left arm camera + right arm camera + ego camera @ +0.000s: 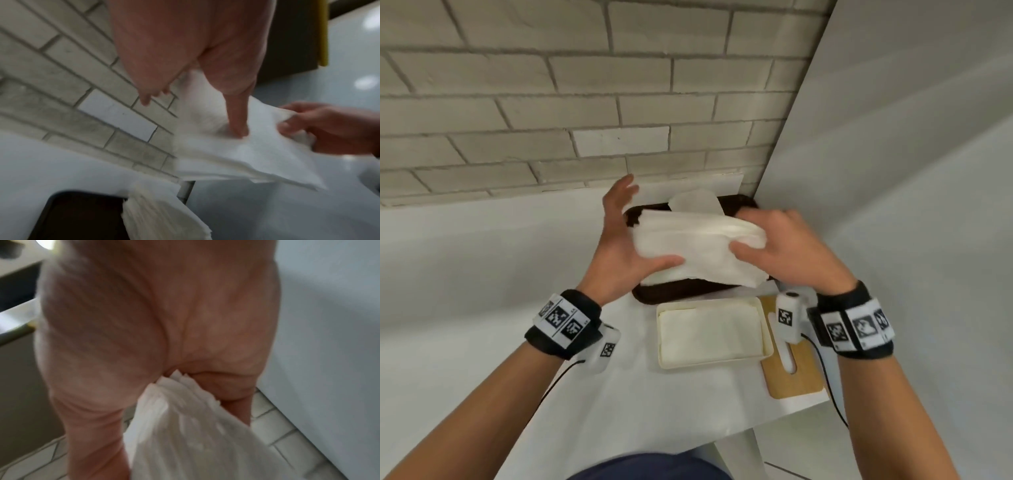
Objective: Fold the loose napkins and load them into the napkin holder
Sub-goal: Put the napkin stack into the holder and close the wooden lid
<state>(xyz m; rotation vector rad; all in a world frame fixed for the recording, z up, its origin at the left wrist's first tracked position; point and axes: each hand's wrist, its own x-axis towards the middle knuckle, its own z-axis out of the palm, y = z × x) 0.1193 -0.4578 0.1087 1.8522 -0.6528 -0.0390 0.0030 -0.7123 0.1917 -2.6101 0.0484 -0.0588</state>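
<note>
A: Nearest the camera the two forearms reach out over the white table (pixel 619 404). At the left, the left hand (pixel 621 236) has its fingers spread and its thumb laid on the near-left part of the wad of napkins (pixel 698 246).

B: And to the right of it?

A: The right hand (pixel 784 246) pinches the wad's right end, thumb on top and fingers curled beneath; the right wrist view shows the layers bunched in that grip. The wad hangs above the dark tray (pixel 671 294) at the table's far right corner, with more napkins lying on the tray.

B: The holder?

A: The cream napkin holder (pixel 768 337) sits just nearer than the tray, a flat stack already inside. Its wooden slotted lid (pixel 798 377) lies at the right edge.

B: How will the wad handle?

A: Light, limp, easily torn, probably. Layers may slide apart, so holding both short ends and creasing against the table looks wisest.
</note>
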